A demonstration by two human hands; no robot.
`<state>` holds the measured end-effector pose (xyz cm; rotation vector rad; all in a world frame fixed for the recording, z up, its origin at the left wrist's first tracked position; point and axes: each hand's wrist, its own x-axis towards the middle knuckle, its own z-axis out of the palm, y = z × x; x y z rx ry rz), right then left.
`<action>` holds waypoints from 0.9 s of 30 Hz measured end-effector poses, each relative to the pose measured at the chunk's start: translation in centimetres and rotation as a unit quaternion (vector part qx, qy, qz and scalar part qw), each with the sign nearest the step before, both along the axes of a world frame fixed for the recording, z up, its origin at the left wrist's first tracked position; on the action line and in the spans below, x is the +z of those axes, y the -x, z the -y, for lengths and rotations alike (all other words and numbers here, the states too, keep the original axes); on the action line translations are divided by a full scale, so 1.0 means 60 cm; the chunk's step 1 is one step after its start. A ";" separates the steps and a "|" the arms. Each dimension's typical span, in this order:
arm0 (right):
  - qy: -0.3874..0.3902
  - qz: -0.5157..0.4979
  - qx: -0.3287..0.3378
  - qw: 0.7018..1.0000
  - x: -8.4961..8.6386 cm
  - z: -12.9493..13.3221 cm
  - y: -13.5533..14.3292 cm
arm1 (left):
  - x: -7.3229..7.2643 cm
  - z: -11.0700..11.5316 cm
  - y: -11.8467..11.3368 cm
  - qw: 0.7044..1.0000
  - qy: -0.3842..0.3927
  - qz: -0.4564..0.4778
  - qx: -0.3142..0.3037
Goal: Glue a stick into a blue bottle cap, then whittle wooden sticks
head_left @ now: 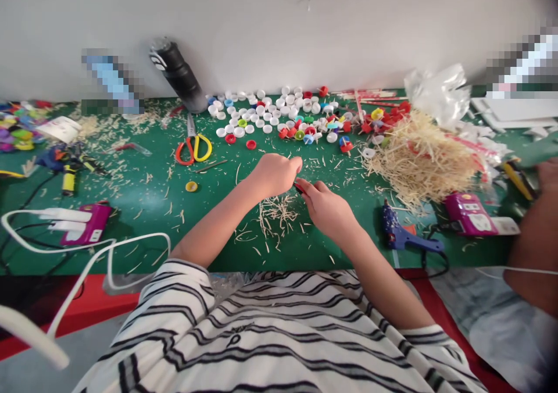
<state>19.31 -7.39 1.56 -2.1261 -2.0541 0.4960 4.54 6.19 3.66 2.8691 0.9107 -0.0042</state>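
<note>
Over the middle of the green table, my left hand (275,175) is closed with its fingers curled; whatever it pinches is hidden. Close beside it, the fingers of my right hand (326,207) grip a small dark and red object (299,188), too covered to name. Thin pale wood shavings (279,213) lie in a loose pile below both hands. Behind them spread many white bottle caps (269,114), with red, blue and green ones mixed in. A yellow cap (191,186) sits left of my left forearm.
Scissors (194,147) and a black bottle (178,73) stand left. A large straw heap (425,160), a blue glue gun (407,233) and a purple power strip (469,214) are right. White cables (111,245) loop at left. Another person's arm (534,236) rests at far right.
</note>
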 end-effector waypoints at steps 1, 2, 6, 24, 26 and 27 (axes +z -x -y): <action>0.004 0.012 0.005 1.000 0.000 -0.001 0.000 | 0.002 0.003 -0.002 1.000 -0.005 -0.009 0.004; 0.007 0.021 0.008 1.000 0.000 -0.003 0.001 | 0.003 0.005 -0.003 1.000 -0.007 -0.013 0.010; 0.007 0.044 0.000 0.999 -0.011 -0.010 -0.001 | 0.004 0.001 -0.001 1.000 0.000 -0.010 0.023; 0.038 0.070 -0.008 0.997 -0.040 0.035 -0.015 | -0.009 -0.035 0.019 0.990 0.098 0.082 0.055; 0.019 0.047 -0.009 0.999 -0.039 0.032 -0.016 | -0.008 -0.034 0.018 0.990 0.105 0.082 0.050; 0.010 0.038 -0.009 0.999 -0.036 0.028 -0.016 | -0.007 -0.032 0.018 0.990 0.107 0.079 0.050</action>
